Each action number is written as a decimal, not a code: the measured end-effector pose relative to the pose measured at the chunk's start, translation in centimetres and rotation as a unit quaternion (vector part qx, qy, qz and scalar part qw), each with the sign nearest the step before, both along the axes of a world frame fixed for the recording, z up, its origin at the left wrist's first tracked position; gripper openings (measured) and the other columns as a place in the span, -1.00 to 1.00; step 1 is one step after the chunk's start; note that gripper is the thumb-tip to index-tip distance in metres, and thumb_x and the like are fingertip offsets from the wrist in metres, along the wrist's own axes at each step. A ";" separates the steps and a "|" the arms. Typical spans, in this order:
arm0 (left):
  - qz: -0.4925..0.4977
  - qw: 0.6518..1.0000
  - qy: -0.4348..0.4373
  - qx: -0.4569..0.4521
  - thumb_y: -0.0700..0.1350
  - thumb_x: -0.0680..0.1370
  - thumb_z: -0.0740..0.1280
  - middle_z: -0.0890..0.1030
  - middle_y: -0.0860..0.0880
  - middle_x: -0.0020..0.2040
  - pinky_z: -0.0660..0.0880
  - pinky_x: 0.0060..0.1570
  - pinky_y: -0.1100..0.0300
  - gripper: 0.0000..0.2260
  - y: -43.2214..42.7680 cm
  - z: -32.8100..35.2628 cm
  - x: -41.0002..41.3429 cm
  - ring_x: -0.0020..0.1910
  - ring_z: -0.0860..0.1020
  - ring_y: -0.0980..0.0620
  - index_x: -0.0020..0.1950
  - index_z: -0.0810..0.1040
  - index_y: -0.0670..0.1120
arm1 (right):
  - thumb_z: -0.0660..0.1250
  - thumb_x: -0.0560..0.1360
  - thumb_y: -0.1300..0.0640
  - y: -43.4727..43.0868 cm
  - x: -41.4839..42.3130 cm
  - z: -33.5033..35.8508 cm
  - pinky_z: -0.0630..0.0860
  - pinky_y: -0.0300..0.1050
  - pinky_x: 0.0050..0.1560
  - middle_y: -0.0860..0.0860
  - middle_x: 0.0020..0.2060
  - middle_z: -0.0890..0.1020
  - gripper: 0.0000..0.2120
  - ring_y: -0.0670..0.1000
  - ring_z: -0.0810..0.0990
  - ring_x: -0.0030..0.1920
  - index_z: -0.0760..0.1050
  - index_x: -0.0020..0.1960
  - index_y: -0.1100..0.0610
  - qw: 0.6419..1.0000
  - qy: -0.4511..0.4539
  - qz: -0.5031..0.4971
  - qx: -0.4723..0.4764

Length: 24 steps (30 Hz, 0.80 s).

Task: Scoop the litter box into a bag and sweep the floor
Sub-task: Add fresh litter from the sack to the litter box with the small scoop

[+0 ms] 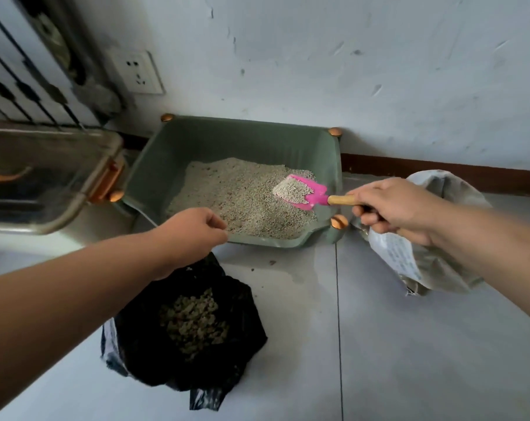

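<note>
We are in the scooping step. Our right hand (394,208) grips the wooden handle of the pink scoop (303,191). Its blade is heaped with grains and sits low over the litter (233,189) at the right end of the green litter box (172,153). Our left hand (193,229) hovers by the box's near rim, fingers curled; whether they pinch the edge of the black bag (242,299) below, we cannot tell. The bag stands open on the floor (409,344) just in front of the box, with clumps already inside. Next, we judge, the load must travel level over the rim to the bag's mouth and tip there — any tilt would scatter grains. A few crumbs lie on the tiles, so sweeping is not yet done
</note>
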<state>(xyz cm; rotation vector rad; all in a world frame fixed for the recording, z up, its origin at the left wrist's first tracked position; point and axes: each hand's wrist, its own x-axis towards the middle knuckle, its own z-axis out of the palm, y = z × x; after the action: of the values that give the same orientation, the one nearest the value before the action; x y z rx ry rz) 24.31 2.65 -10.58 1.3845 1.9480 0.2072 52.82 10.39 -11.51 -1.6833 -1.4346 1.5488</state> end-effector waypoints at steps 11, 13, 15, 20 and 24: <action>0.003 0.999 0.008 -0.034 -0.05 0.56 0.37 0.64 0.03 0.10 0.47 0.13 0.19 -0.79 -2.8 -1.6 -5.8 0.09 0.58 0.04 0.19 0.60 0.00 | 0.13 0.57 0.28 1.3 -9.6 -2.1 0.09 -0.33 -0.64 0.04 -0.52 0.38 -0.81 -0.11 0.24 -0.61 0.42 -0.18 0.29 0.995 -0.037 0.092 -0.034; 0.009 1.000 0.005 -0.029 -0.05 0.56 0.38 0.63 0.03 0.11 0.47 0.16 0.19 -0.77 -3.2 -1.7 -6.7 0.10 0.58 0.05 0.21 0.59 0.00 | 0.12 0.57 0.27 1.7 -12.0 -2.4 0.11 -0.32 -0.66 0.05 -0.50 0.38 -0.80 -0.11 0.24 -0.62 0.43 -0.18 0.30 0.995 -0.035 0.092 -0.034; 0.017 1.000 -0.004 -0.022 -0.05 0.55 0.38 0.64 0.03 0.11 0.49 0.20 0.14 -0.77 -3.7 -1.7 -7.6 0.11 0.59 0.04 0.21 0.59 0.00 | 0.10 0.57 0.27 2.2 -14.4 -2.7 0.13 -0.30 -0.67 0.08 -0.46 0.38 -0.79 -0.10 0.25 -0.61 0.42 -0.19 0.30 0.995 -0.038 0.091 -0.032; 0.048 0.998 -0.034 -0.018 -0.06 0.56 0.38 0.64 0.04 0.09 0.51 0.22 0.08 -0.78 -4.8 -1.8 -9.2 0.09 0.60 0.04 0.21 0.59 0.01 | 0.05 0.59 0.29 2.8 -18.2 -3.6 0.13 -0.32 -0.67 0.07 -0.44 0.38 -0.75 -0.13 0.25 -0.66 0.38 -0.23 0.25 0.996 -0.023 0.080 -0.023; 0.070 0.996 -0.054 -0.014 -0.07 0.56 0.38 0.65 0.06 0.06 0.52 0.20 0.10 -0.80 -5.4 -2.1 -10.4 0.07 0.60 0.06 0.18 0.60 0.01 | 0.08 0.58 0.27 2.5 -18.5 -4.7 0.13 -0.31 -0.66 0.08 -0.45 0.39 -0.77 -0.10 0.25 -0.64 0.40 -0.20 0.28 0.992 -0.048 0.107 -0.036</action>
<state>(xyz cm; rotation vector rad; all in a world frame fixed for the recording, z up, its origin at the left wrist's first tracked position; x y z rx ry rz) 13.89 -2.77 -12.72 1.1943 1.9517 0.3140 34.28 12.91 -16.20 -1.7118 -1.6740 1.6703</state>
